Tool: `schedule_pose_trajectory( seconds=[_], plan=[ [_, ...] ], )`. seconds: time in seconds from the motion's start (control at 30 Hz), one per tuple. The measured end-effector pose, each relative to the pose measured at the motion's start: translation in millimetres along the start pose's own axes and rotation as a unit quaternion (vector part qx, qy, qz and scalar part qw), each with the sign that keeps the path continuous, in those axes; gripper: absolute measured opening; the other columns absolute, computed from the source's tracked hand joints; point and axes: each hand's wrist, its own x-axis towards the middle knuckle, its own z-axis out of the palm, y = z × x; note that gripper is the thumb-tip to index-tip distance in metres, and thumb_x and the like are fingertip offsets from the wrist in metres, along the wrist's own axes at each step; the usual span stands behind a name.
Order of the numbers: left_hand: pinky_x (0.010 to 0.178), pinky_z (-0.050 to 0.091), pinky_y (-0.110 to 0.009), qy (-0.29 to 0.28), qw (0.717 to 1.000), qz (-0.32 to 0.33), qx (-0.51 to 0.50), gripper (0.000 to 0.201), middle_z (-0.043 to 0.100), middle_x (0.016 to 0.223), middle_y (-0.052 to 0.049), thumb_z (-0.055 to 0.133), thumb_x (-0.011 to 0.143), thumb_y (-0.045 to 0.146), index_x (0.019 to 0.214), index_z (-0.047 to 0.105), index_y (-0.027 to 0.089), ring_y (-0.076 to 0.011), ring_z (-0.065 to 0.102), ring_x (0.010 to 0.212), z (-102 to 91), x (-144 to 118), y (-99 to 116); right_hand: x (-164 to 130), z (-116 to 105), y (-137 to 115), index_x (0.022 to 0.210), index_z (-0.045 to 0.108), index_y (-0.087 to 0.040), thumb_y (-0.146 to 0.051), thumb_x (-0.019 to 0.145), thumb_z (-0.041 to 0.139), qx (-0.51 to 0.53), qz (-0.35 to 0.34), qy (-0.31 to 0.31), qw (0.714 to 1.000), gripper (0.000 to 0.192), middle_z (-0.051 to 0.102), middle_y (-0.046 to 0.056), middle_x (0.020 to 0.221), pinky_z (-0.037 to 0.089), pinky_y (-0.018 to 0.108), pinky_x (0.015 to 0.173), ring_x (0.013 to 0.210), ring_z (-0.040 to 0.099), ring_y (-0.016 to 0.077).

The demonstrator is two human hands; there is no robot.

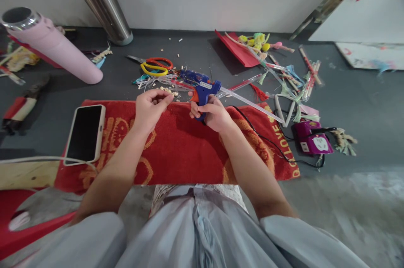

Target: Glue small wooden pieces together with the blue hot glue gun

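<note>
On the dark tabletop (362,104), biggest item is the red towel (176,146) spread in front of the person, gold lettering along its right edge. Left of it: a pink cylinder (53,47) lying on its side, open metal-rimmed mouth toward camera, contents not visible; a steel post (101,3) stands behind it. A phone (85,133) lies face up on the towel's left end, white cable at its lower edge. Right of the towel, a purple power adapter (312,139) with a black cord (268,141) running back across the towel toward the hands. Far side: a red folder (236,51) with pompoms and sticks on it, loose straws and tassels scattered to its right, orange-and-yellow scissors (156,66). Right hand (213,114) is clenched around the handle of the blue glue gun (202,87), at the towel's far edge, nozzle pointing left, clear glue stick (249,104) sticking out the back to the right. Likely light, rigid plastic; handle is the place to hold, nozzle end probably hot, cord may drag. Left hand (151,106) is just left of the gun, fingers pinched together at the tips on something too small to make out, near small pale crumbs (168,90) past the towel edge.
</note>
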Motion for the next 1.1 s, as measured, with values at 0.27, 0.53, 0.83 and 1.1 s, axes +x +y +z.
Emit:
schedule_pose_trajectory(
  seconds=[0.27,0.53,0.83,1.1],
  plan=[
    [0.049,0.036,-0.02,0.039,0.999,0.026,-0.009,0.011,0.059,0.06,0.003,0.073,0.072,0.026,0.078,0.07,0.018,-0.0056,0.045,0.049,-1.1,1.9,-2.3,-0.6,4.4,-1.7,0.094,0.051,-0.019,-0.023,0.065,0.065,-0.029,0.008,0.026,0.999,0.033,0.053,-0.008,0.059,0.04,0.027,0.058,0.048,0.044,0.0064],
    [0.045,0.036,-0.02,0.054,0.991,0.045,-0.115,0.009,0.067,0.065,0.0,0.076,0.071,0.024,0.077,0.072,0.018,-0.0038,0.044,0.044,-2.4,7.4,-7.0,-0.6,4.7,-2.0,0.092,0.052,-0.018,-0.023,0.068,0.065,-0.023,0.011,0.01,1.0,0.028,0.055,-0.007,0.058,0.042,0.026,0.057,0.047,0.046,0.0065],
    [0.042,0.034,-0.017,0.032,0.973,0.018,-0.227,0.011,0.067,0.066,-0.001,0.081,0.07,0.025,0.074,0.073,0.019,-0.0021,0.043,0.044,-4.3,14.2,-10.5,-2.9,-4.7,-1.7,0.095,0.053,-0.017,-0.026,0.069,0.062,-0.046,0.039,-0.019,0.998,0.029,0.063,-0.003,0.066,0.049,0.027,0.059,0.053,0.059,0.0106],
    [0.042,0.036,-0.014,0.037,0.959,0.02,-0.282,0.02,0.064,0.063,0.002,0.085,0.066,0.03,0.071,0.071,0.018,-0.0014,0.046,0.046,-5.2,17.0,-9.8,-4.2,-1.4,-1.3,0.089,0.053,-0.015,-0.022,0.067,0.06,-0.038,0.044,-0.041,0.997,0.025,0.057,-0.006,0.057,0.044,0.025,0.052,0.043,0.047,0.0061]
  ],
)
